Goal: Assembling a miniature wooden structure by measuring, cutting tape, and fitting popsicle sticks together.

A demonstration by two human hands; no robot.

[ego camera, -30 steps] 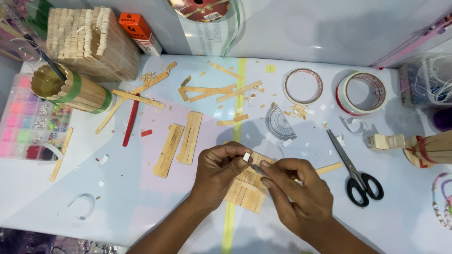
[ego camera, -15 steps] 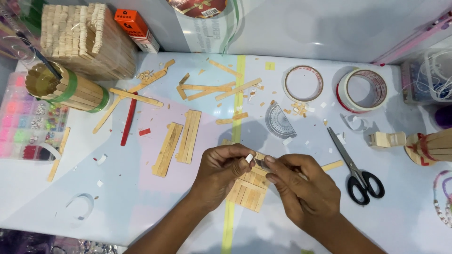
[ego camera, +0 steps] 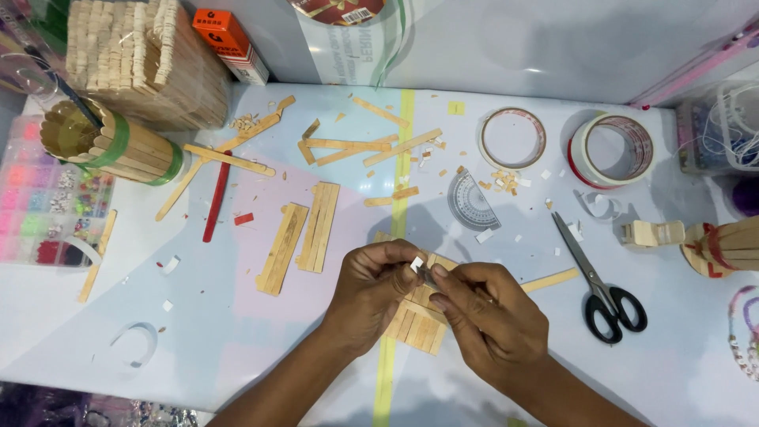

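Note:
My left hand point(ego camera: 370, 292) pinches a small white square of tape point(ego camera: 416, 264) between thumb and fingertips. My right hand point(ego camera: 486, 324) meets it fingertip to fingertip and grips a thin dark tool point(ego camera: 428, 277), most of it hidden in the fingers. Both hands hover over a flat panel of joined wooden sticks point(ego camera: 415, 324) lying on the table, partly covered by them. One loose stick point(ego camera: 549, 279) pokes out to the right of my right hand.
Black-handled scissors point(ego camera: 601, 292) lie to the right, two tape rolls point(ego camera: 512, 138) point(ego camera: 615, 152) and a clear protractor point(ego camera: 470, 202) behind. Two stick panels point(ego camera: 300, 236), a red stick point(ego camera: 216, 202), a stick cylinder point(ego camera: 111, 144), a stick bundle point(ego camera: 146, 59) and a bead box point(ego camera: 39, 205) sit left.
My right hand has drawn slightly left and closer to my left hand, fingertips tighter together at the white tape piece. The view shifted a little; nothing on the table moved.

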